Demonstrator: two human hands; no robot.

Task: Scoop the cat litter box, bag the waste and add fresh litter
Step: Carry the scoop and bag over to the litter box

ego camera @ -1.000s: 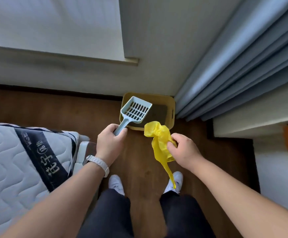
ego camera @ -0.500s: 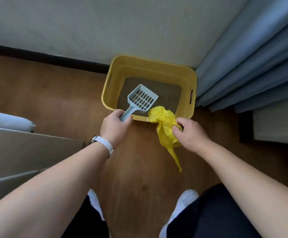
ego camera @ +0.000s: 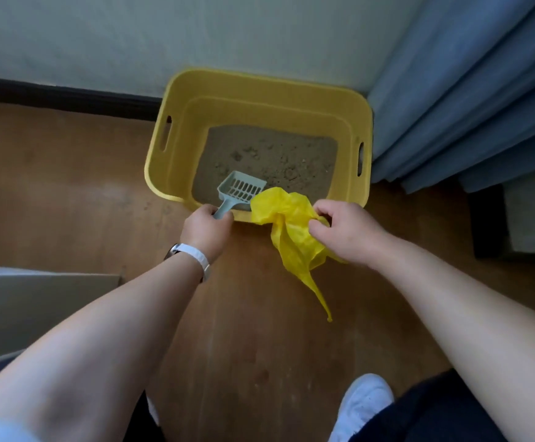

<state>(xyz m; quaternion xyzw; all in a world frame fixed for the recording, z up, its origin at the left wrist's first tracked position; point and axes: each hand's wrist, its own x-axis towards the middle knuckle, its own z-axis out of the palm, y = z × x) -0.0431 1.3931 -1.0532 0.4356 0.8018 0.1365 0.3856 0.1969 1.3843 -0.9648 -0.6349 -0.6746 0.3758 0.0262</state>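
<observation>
Both your forearms reach forward and down, bare. Your left hand (ego camera: pixel 207 232) is fisted round the scoop (ego camera: pixel 242 190) handle, knuckles up, with a white band (ego camera: pixel 192 255) on the wrist. Your right hand (ego camera: pixel 345 234) pinches the bunched yellow bag (ego camera: pixel 288 224), thumb and fingers curled into it.

This is a home, an ordinary lived-in room. There is warm wood flooring (ego camera: pixel 68 186) underfoot and a plain pale wall (ego camera: pixel 132 43) with a dark skirting board (ego camera: pixel 68 94) along its foot. Heavy blue curtains (ego camera: pixel 467 90) hang in folds down to the floor on the right. In that corner sits a yellow cat litter box (ego camera: pixel 259 76) with sandy litter (ego camera: pixel 275 154) inside, so this is a pet's household.
</observation>
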